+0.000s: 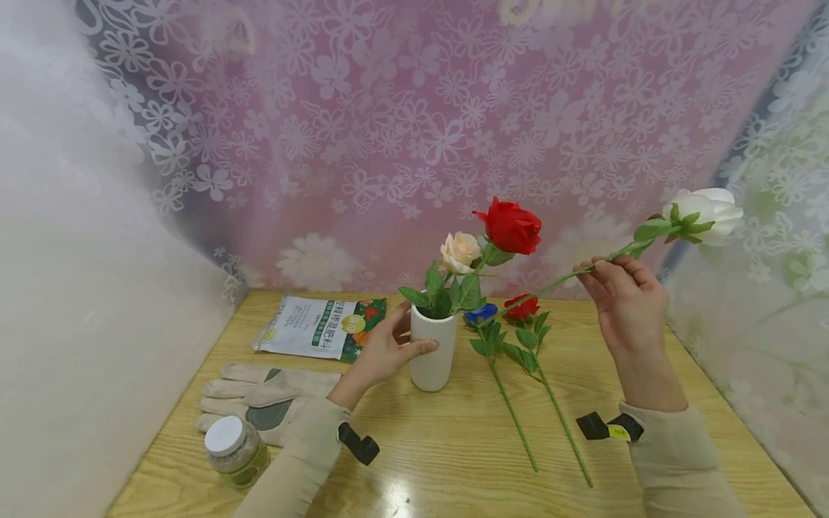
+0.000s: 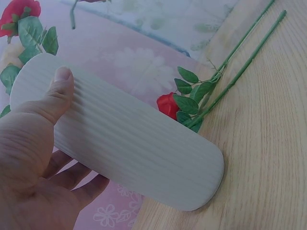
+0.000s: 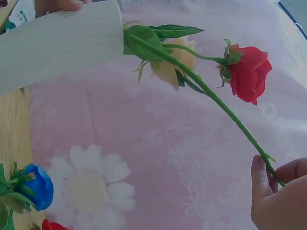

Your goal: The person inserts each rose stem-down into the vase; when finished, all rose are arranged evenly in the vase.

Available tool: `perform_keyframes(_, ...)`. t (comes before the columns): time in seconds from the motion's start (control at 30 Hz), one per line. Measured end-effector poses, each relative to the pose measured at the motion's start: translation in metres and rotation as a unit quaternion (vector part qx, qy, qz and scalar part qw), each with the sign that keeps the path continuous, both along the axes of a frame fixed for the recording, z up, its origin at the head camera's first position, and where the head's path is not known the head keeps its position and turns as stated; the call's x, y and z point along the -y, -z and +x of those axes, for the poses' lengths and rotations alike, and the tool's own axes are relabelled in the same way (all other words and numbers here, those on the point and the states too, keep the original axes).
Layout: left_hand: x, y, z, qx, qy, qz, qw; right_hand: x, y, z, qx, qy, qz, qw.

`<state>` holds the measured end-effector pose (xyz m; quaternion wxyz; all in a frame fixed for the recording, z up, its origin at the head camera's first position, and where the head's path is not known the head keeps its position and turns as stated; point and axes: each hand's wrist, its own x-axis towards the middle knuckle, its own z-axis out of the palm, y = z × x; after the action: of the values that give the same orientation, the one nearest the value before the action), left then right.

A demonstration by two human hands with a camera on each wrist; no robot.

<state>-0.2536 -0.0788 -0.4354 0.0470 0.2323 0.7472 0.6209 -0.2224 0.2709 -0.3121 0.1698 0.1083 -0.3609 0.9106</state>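
My left hand [image 1: 388, 345] grips a white ribbed vase [image 1: 432, 356], thumb across its front and fingers around the side, as the left wrist view also shows. A large red rose [image 1: 513, 226] and a peach rose [image 1: 460, 252] stand in the vase among green leaves. At the right, my right hand [image 1: 624, 302] pinches the green stem [image 3: 225, 110] of a white rose [image 1: 706, 216] between thumb and fingers. That rose is tilted, bloom up to the right, its stem slanting down leftward. In the right wrist view the stem's lower end overlaps the vase mouth; I cannot tell whether it touches.
A blue rose [image 1: 481, 315] and a smaller red rose [image 1: 522, 307] lie right of the vase, stems toward the front. On the left are a printed fertilizer bag [image 1: 317, 327], work gloves [image 1: 259, 396] and a white-lidded jar [image 1: 236, 450]. A flowered curtain [image 1: 388, 144] hangs behind the wooden table [image 1: 453, 460].
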Motion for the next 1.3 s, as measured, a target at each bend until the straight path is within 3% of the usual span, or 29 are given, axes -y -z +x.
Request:
perform_keyframes(0.23, 0.0, -0.002, 0.0, 0.007, 0.0, -0.002, 1.0, 0.014, -0.009, -0.002, -0.021, 0.022, -0.017, 0.9994)
perform_keyframes(0.37, -0.001, -0.002, 0.0, 0.008, 0.0, -0.001, 1.0, 0.028, -0.009, -0.004, -0.042, 0.039, 0.016, 0.9982)
perform_keyframes(0.53, -0.001, -0.002, 0.0, 0.004, -0.002, -0.001, 1.0, 0.047, -0.007, -0.008, -0.036, 0.073, 0.067, 0.9945)
perform_keyframes(0.7, -0.001, -0.002, 0.0, 0.001, -0.002, -0.001, 1.0, 0.065, 0.0, -0.011, -0.023, 0.101, 0.128, 0.9864)
perform_keyframes(0.97, -0.001, -0.001, 0.0, 0.002, 0.003, 0.007, 1.0, 0.091, 0.02, -0.015, -0.028, 0.099, 0.2, 0.9743)
perform_keyframes(1.3, 0.0, 0.0, -0.001, 0.0, 0.0, 0.006, 1.0, 0.12, 0.038, -0.016, -0.005, 0.085, 0.209, 0.9742)
